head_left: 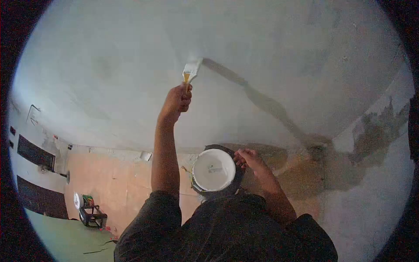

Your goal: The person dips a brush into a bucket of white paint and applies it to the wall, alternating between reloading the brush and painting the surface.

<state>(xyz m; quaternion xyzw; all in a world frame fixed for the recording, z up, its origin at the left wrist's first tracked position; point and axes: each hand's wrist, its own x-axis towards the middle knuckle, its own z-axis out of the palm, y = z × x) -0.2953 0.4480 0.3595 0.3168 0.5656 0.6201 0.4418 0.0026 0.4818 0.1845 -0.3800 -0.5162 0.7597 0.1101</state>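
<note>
In my left hand [176, 102], raised with the arm stretched out, is a paintbrush [191, 70] with a yellow ferrule and pale, paint-coated bristles. The bristle end meets the whitish wall [131, 56], at the upper end of a darker diagonal band [266, 102]. Below, in front of my body, stands a white bucket [214, 169] seen from above, with some pale paint inside. My right hand [248, 158] is low, its fingers curled close to the bucket's right rim; nothing shows in them. A dark support [239, 172] partly shows around the bucket.
An orange-tan floor [104, 166] runs along the wall's base. At the lower left a paint bucket [83, 200] lies near a black stool [92, 217]. Dark panels [37, 155] line the left wall. Dark patches [375, 131] mark the right wall.
</note>
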